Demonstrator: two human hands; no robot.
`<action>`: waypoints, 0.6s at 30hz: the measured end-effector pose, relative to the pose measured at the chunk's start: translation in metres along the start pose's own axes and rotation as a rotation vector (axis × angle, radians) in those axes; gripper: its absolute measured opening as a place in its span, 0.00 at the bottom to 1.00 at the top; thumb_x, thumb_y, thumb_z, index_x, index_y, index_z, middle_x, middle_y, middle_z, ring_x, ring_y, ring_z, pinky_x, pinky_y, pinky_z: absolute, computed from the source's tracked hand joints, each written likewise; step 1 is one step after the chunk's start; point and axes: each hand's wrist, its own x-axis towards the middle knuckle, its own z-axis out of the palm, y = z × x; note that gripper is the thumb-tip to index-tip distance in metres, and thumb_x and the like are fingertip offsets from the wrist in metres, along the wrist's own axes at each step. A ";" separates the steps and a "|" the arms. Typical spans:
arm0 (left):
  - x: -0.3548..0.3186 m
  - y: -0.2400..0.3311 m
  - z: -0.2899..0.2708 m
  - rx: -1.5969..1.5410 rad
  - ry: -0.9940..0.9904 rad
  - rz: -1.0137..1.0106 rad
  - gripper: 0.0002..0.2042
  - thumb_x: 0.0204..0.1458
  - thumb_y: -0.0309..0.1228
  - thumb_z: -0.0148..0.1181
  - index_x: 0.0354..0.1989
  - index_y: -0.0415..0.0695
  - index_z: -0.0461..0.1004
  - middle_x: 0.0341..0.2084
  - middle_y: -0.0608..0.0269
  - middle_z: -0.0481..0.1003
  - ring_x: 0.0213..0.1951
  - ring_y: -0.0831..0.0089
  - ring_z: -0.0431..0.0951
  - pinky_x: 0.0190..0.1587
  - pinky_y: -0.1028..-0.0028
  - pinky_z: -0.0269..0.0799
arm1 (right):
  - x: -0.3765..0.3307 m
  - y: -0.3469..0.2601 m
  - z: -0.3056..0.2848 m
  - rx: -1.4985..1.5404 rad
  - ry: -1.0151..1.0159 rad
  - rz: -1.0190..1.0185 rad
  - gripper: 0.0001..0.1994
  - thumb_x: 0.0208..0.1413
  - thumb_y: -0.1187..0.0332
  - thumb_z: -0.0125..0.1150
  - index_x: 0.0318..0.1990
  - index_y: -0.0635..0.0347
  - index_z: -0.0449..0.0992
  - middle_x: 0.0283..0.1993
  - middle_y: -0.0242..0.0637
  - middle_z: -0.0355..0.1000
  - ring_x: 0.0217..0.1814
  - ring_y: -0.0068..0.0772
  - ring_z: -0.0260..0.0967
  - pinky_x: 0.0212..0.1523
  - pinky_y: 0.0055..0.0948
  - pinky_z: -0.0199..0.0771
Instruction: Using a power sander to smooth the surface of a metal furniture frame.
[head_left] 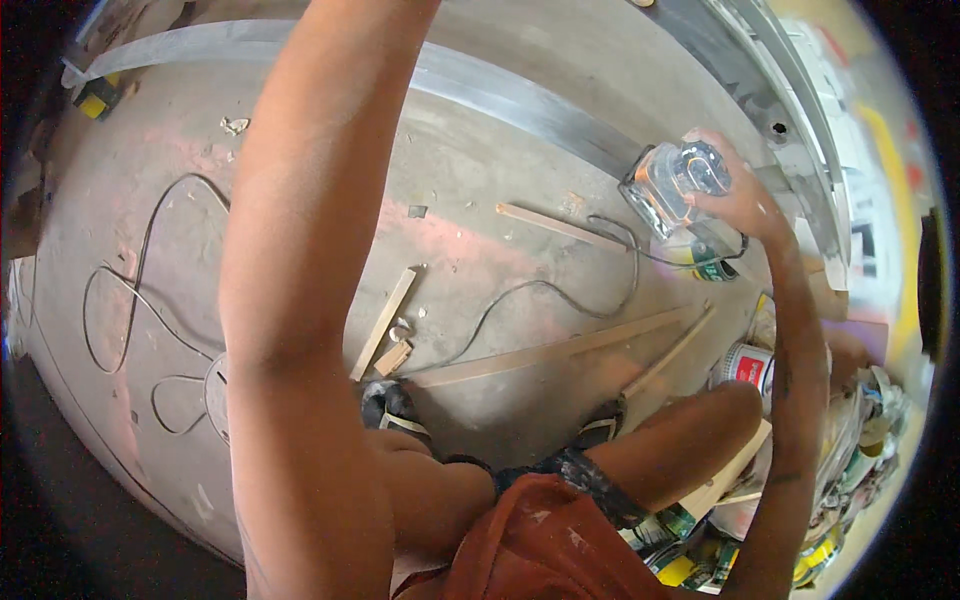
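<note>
By the grey bar [520,105], the right hand [745,195] clasps an apparent sander [660,180] in its fingers [716,204]; left hand unseen.

Dusty grey floor [470,170]: wooden strips [555,352], looping dark cable [543,284].

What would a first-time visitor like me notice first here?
First, the left arm, huge and close, running from the lower edge out past the top. Next, at upper right, the right hand gripping a dusty power tool near the right end of a long grey bar.
</note>
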 end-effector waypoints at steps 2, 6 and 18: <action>-0.003 0.000 0.002 -0.005 -0.005 0.008 0.41 0.39 0.69 0.70 0.49 0.43 0.82 0.43 0.45 0.83 0.49 0.44 0.81 0.53 0.52 0.76 | 0.000 -0.003 0.002 -0.017 0.011 0.003 0.38 0.48 0.70 0.75 0.69 0.56 0.65 0.67 0.40 0.68 0.70 0.38 0.65 0.70 0.35 0.63; 0.000 0.001 0.002 0.003 0.015 0.026 0.41 0.39 0.69 0.70 0.50 0.43 0.82 0.44 0.45 0.83 0.50 0.44 0.81 0.53 0.52 0.76 | -0.001 -0.007 0.002 -0.009 0.018 -0.016 0.39 0.49 0.69 0.75 0.70 0.55 0.65 0.67 0.41 0.69 0.71 0.38 0.64 0.71 0.35 0.62; 0.011 -0.002 0.006 0.079 -0.122 -0.070 0.41 0.36 0.71 0.70 0.48 0.45 0.83 0.39 0.45 0.83 0.45 0.45 0.82 0.49 0.51 0.77 | -0.017 -0.022 0.022 -0.051 0.140 0.153 0.38 0.51 0.63 0.75 0.70 0.51 0.64 0.66 0.49 0.70 0.71 0.49 0.66 0.69 0.40 0.65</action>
